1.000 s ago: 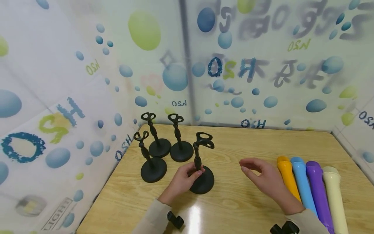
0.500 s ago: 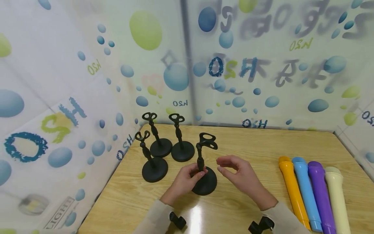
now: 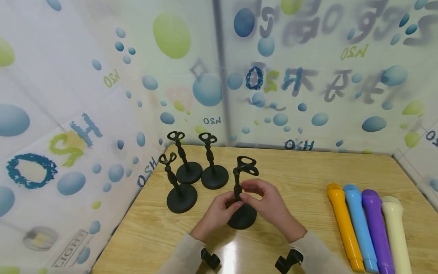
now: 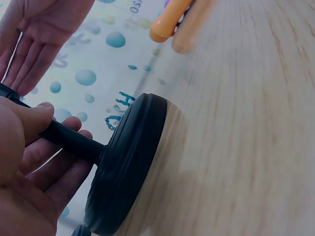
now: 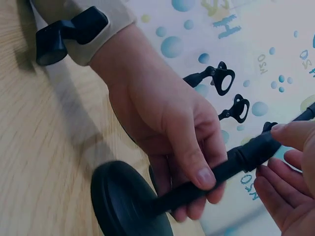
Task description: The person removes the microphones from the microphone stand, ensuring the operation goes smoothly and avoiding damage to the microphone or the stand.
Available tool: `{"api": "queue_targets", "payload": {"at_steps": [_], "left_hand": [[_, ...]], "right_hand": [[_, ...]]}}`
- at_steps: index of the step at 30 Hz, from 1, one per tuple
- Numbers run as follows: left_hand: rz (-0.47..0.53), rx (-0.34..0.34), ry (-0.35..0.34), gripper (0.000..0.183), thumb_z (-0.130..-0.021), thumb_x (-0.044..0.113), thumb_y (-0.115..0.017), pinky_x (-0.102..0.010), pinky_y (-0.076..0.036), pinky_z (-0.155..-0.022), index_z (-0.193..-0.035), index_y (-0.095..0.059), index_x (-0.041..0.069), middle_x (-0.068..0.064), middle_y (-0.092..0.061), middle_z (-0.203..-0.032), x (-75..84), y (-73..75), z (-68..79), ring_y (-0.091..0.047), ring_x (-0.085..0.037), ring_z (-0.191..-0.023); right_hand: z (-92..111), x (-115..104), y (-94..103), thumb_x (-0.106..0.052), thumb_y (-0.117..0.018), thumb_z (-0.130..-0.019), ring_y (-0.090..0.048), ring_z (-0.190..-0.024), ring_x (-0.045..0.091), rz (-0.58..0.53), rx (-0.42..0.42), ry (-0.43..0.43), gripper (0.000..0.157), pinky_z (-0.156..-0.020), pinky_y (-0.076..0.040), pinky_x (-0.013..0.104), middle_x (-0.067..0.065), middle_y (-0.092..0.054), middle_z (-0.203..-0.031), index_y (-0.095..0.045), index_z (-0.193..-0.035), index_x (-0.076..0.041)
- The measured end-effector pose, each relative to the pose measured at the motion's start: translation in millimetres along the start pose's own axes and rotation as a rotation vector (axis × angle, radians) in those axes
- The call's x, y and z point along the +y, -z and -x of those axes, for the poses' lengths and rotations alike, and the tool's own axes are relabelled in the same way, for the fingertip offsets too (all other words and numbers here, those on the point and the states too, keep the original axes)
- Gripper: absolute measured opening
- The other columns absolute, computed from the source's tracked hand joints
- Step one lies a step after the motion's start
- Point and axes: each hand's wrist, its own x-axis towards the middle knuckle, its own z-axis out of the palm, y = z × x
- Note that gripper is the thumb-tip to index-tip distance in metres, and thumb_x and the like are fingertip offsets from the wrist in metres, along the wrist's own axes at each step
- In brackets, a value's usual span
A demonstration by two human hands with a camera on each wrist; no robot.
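Observation:
A black microphone stand (image 3: 243, 220) with a round base and an open-looped clip on top stands near the middle of the table. My left hand (image 3: 217, 211) grips its lower pole, the thumb on the near side and the fingers curled behind. Higher up the pole is my right hand (image 3: 270, 202), thumb and fingers on either side of the collar (image 5: 252, 153) in the right wrist view. Seen from the left wrist, the stand's base (image 4: 127, 167) is tilted in the picture, and right-hand fingers (image 4: 35, 59) reach in at the upper left.
Several similar black stands (image 3: 182, 198) are grouped at the back left of the wooden table (image 3: 301, 167). On the right lie an orange microphone (image 3: 343, 224), a blue one (image 3: 360, 226), a purple one (image 3: 378, 230) and a cream one (image 3: 397, 232), side by side. Patterned walls (image 3: 294, 125) enclose the table.
My right hand has moved left from beside the coloured microphones to the stand's pole. My left hand keeps its grip; the stand sits slightly further right in the head view.

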Motion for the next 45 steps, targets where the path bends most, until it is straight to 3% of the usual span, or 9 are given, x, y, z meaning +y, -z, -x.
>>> {"api": "queue_targets", "payload": {"at_steps": [5, 15, 22, 24, 28, 34, 38, 41, 45], "left_hand": [[-0.026, 0.016, -0.011, 0.018, -0.107, 0.012, -0.069, -0.027, -0.06, -0.095, -0.124, -0.076, 0.009, -0.011, -0.081, -0.116, 0.1, -0.7, -0.2, -0.074, -0.017, -0.106], [-0.024, 0.013, -0.017, 0.02, -0.106, 0.009, -0.069, -0.025, -0.059, -0.095, -0.125, -0.076, 0.009, -0.009, -0.08, -0.118, 0.1, -3.2, -0.5, -0.073, -0.013, -0.106], [-0.017, 0.057, -0.021, 0.019, -0.102, 0.006, -0.073, -0.024, -0.059, -0.093, -0.119, -0.08, 0.007, -0.01, -0.082, -0.113, 0.7, -7.0, -3.4, -0.073, -0.015, -0.104], [-0.021, 0.059, -0.021, 0.018, -0.103, 0.005, -0.072, -0.025, -0.059, -0.093, -0.118, -0.081, 0.007, -0.01, -0.082, -0.112, 1.0, -7.5, -4.2, -0.073, -0.015, -0.103], [-0.036, 0.061, -0.008, 0.017, -0.103, 0.005, -0.072, -0.024, -0.059, -0.093, -0.117, -0.081, 0.008, -0.008, -0.082, -0.112, 1.4, -8.2, -5.5, -0.073, -0.015, -0.104], [-0.042, 0.061, 0.0, 0.018, -0.102, 0.007, -0.073, -0.026, -0.059, -0.092, -0.118, -0.082, 0.008, -0.009, -0.083, -0.111, 1.2, -8.2, -5.4, -0.075, -0.02, -0.107], [-0.035, 0.056, -0.001, 0.018, -0.102, 0.007, -0.073, -0.026, -0.059, -0.092, -0.118, -0.081, 0.007, -0.01, -0.083, -0.11, 0.8, -7.8, -5.3, -0.073, -0.016, -0.105], [-0.028, 0.059, 0.003, 0.014, -0.102, 0.006, -0.072, -0.024, -0.058, -0.09, -0.113, -0.081, 0.005, -0.011, -0.082, -0.106, 0.6, -7.9, -5.0, -0.07, -0.008, -0.097], [-0.015, 0.059, 0.008, 0.011, -0.103, 0.007, -0.072, -0.022, -0.058, -0.088, -0.108, -0.081, 0.005, -0.011, -0.081, -0.102, 1.1, -8.6, -4.9, -0.066, -0.003, -0.091]], "right_hand": [[-3, -2, -12.0, -0.01, -0.083, -0.096, -0.075, -0.116, 0.031, -0.047, 0.043, -0.042, 0.035, -0.108, -0.057, 0.057, 0.014, -0.076, -0.124, -0.073, -0.129, -0.003], [-5, 0, -30.1, -0.005, -0.085, -0.093, -0.073, -0.109, 0.026, -0.065, 0.179, -0.093, 0.025, -0.106, -0.057, 0.057, 0.011, -0.076, -0.114, -0.077, -0.117, -0.004], [-5, -1, -32.6, -0.006, -0.087, -0.091, -0.074, -0.103, 0.024, -0.001, 0.224, -0.05, 0.02, -0.098, -0.061, 0.038, 0.006, -0.078, -0.105, -0.081, -0.109, -0.008], [-4, -1, -31.8, -0.005, -0.087, -0.09, -0.075, -0.102, 0.025, 0.007, 0.22, -0.038, 0.019, -0.096, -0.062, 0.038, 0.006, -0.079, -0.105, -0.081, -0.109, -0.008], [-4, -2, -28.0, -0.003, -0.085, -0.092, -0.076, -0.103, 0.026, 0.017, 0.179, -0.034, 0.021, -0.098, -0.062, 0.05, 0.009, -0.08, -0.107, -0.081, -0.112, -0.004], [-6, 0, -18.3, -0.006, -0.076, -0.1, -0.075, -0.114, 0.032, 0.006, 0.017, 0.005, 0.026, -0.103, -0.058, 0.058, 0.014, -0.079, -0.12, -0.077, -0.126, -0.002], [-6, 3, -14.9, -0.007, -0.07, -0.104, -0.071, -0.125, 0.036, -0.041, -0.061, 0.028, 0.038, -0.111, -0.053, 0.06, 0.017, -0.076, -0.133, -0.067, -0.141, 0.0], [-6, 5, -17.4, -0.006, -0.074, -0.102, -0.069, -0.128, 0.036, -0.09, -0.036, -0.008, 0.048, -0.114, -0.052, 0.058, 0.019, -0.073, -0.137, -0.06, -0.147, 0.0], [-6, 4, -22.6, -0.009, -0.082, -0.097, -0.07, -0.12, 0.03, -0.112, 0.069, -0.083, 0.047, -0.111, -0.055, 0.051, 0.016, -0.073, -0.129, -0.063, -0.14, -0.002]]}}
